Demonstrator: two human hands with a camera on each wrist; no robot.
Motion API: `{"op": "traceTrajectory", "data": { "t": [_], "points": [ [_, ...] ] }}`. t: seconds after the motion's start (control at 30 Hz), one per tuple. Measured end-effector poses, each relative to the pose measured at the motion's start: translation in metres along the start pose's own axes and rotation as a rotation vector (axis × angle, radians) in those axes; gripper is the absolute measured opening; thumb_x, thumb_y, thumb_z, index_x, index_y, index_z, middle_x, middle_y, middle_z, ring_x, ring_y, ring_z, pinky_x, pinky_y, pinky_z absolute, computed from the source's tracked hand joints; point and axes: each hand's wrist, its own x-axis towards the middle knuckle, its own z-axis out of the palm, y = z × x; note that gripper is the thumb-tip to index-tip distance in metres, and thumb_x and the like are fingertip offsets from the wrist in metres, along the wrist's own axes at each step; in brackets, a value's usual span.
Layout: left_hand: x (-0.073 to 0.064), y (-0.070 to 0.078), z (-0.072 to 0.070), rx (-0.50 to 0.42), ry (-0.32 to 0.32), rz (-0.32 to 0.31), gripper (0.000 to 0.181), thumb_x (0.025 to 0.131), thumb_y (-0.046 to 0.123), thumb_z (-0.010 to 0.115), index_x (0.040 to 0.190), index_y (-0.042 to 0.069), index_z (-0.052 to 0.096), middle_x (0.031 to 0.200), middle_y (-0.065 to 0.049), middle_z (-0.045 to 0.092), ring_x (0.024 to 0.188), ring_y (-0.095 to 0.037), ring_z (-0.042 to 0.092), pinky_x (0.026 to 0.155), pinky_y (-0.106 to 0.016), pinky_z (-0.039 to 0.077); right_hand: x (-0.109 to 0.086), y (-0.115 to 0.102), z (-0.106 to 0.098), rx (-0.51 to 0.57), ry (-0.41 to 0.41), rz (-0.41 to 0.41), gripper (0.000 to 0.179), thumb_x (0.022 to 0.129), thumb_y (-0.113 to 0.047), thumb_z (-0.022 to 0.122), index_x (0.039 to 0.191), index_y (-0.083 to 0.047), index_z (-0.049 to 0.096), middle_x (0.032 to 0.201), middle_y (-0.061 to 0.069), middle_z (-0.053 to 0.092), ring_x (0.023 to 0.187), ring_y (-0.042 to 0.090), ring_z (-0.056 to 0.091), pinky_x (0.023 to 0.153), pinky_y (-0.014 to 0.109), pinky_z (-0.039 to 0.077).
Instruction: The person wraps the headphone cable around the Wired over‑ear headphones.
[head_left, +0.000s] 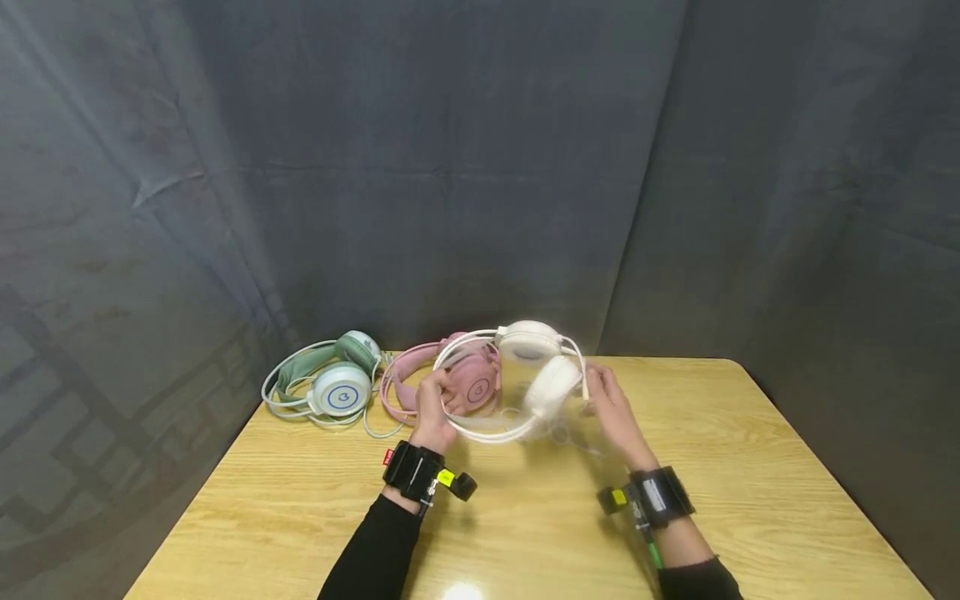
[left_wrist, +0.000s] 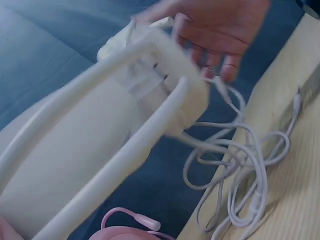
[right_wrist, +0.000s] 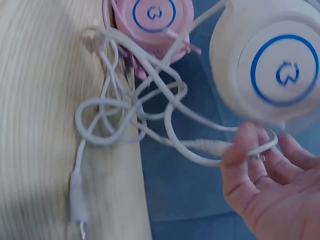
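White headphones (head_left: 551, 385) are held up above the table, ear cups to the right. My left hand (head_left: 433, 408) grips their double-tube headband at the left. My right hand (head_left: 613, 412) is at the ear-cup end, fingers bent around the thin white part by the cup. In the right wrist view, a blue ring and logo mark the white ear cup (right_wrist: 285, 75), with fingertips (right_wrist: 245, 135) right at its lower edge. A white cable (right_wrist: 170, 110) runs through these fingers and hangs in loops; its plug (right_wrist: 78, 200) dangles over the wood.
Behind my left hand lie pink headphones (head_left: 480, 387) on the wooden table (head_left: 712, 433). Green and white headphones (head_left: 341, 390) lie left of them, cable trailing forward. A dark grey cloth (head_left: 450, 167) hangs behind the table and along both sides.
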Motion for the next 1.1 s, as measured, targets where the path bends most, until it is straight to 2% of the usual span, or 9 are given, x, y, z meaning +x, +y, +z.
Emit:
{"op": "traceTrajectory", "data": {
  "t": [0.1,0.2,0.33,0.5,0.63,0.73,0.87,1.0,1.1],
  "points": [
    [0.002,0.005,-0.003,-0.075,-0.034,-0.022,0.022,0.078,0.002,0.031,0.065,0.018,0.031,0.047,0.011,0.027,0.036,-0.002,0.025,0.038,-0.016,0.019,0.003,0.007,-0.009,-0.092,0.053,-0.003,0.045,0.107,-0.034,0.036,0.138,-0.002,0.046,0.123,0.024,0.058,0.107,0.037,0.055,0.085,0.034,0.05],
    [0.003,0.012,-0.01,-0.155,-0.053,-0.016,0.023,0.079,0.001,0.026,0.063,0.017,0.031,0.047,0.01,0.027,0.036,-0.002,0.026,0.036,-0.015,0.023,0.004,0.015,-0.019,-0.208,0.117,-0.004,0.035,0.105,-0.023,0.044,0.131,-0.001,0.054,0.115,0.023,0.065,0.104,0.035,0.06,0.083,0.03,0.048],
    [0.005,0.019,-0.015,-0.217,-0.081,-0.021,0.028,0.083,0.0,0.023,0.06,0.015,0.031,0.047,0.009,0.028,0.036,-0.003,0.027,0.035,-0.016,0.026,0.001,0.023,-0.034,-0.335,0.15,0.086,0.036,0.104,-0.025,0.046,0.129,-0.001,0.056,0.119,0.024,0.063,0.109,0.038,0.059,0.086,0.042,0.048],
    [0.005,0.025,-0.017,-0.258,-0.108,-0.075,0.03,0.086,0.004,0.02,0.059,0.015,0.028,0.047,0.009,0.027,0.037,-0.003,0.026,0.034,-0.016,0.028,-0.003,0.029,-0.043,-0.448,0.079,0.155,0.049,0.102,-0.038,0.047,0.133,0.0,0.053,0.137,0.029,0.049,0.123,0.048,0.049,0.096,0.061,0.043],
    [0.005,0.026,-0.016,-0.256,-0.13,-0.068,0.028,0.084,0.003,0.02,0.06,0.015,0.03,0.045,0.008,0.028,0.037,-0.003,0.025,0.034,-0.016,0.028,0.002,0.025,-0.026,-0.409,0.0,0.043,0.044,0.101,-0.034,0.052,0.133,-0.003,0.055,0.142,0.026,0.049,0.127,0.048,0.049,0.101,0.062,0.042],
    [0.004,0.027,-0.013,-0.246,-0.134,-0.064,0.028,0.082,0.002,0.021,0.06,0.015,0.032,0.045,0.009,0.029,0.037,-0.002,0.024,0.034,-0.016,0.028,0.005,0.017,0.002,-0.31,-0.127,-0.039,0.036,0.1,-0.025,0.054,0.132,-0.007,0.058,0.137,0.019,0.056,0.119,0.04,0.059,0.096,0.053,0.05],
    [0.003,0.026,-0.011,-0.263,-0.114,-0.076,0.031,0.084,0.003,0.02,0.059,0.015,0.034,0.047,0.009,0.028,0.038,-0.001,0.022,0.033,-0.015,0.028,0.007,0.012,0.04,-0.221,-0.259,-0.062,0.032,0.1,-0.017,0.055,0.131,-0.014,0.058,0.126,0.013,0.065,0.107,0.029,0.065,0.091,0.044,0.054],
    [0.003,0.026,-0.01,-0.274,-0.095,-0.06,0.03,0.084,0.003,0.022,0.059,0.014,0.034,0.049,0.008,0.028,0.037,-0.002,0.024,0.033,-0.016,0.028,0.007,0.015,0.06,-0.204,-0.254,-0.036,0.027,0.099,-0.019,0.056,0.126,-0.019,0.06,0.118,0.005,0.067,0.102,0.02,0.066,0.091,0.043,0.054],
    [0.002,0.028,-0.011,-0.287,-0.082,-0.055,0.029,0.083,0.002,0.023,0.059,0.014,0.034,0.048,0.008,0.028,0.037,-0.003,0.025,0.034,-0.016,0.028,0.01,0.02,0.055,-0.206,-0.234,-0.023,0.027,0.1,-0.028,0.054,0.125,-0.02,0.063,0.117,0.004,0.069,0.102,0.021,0.066,0.09,0.044,0.054]
  ]
}}
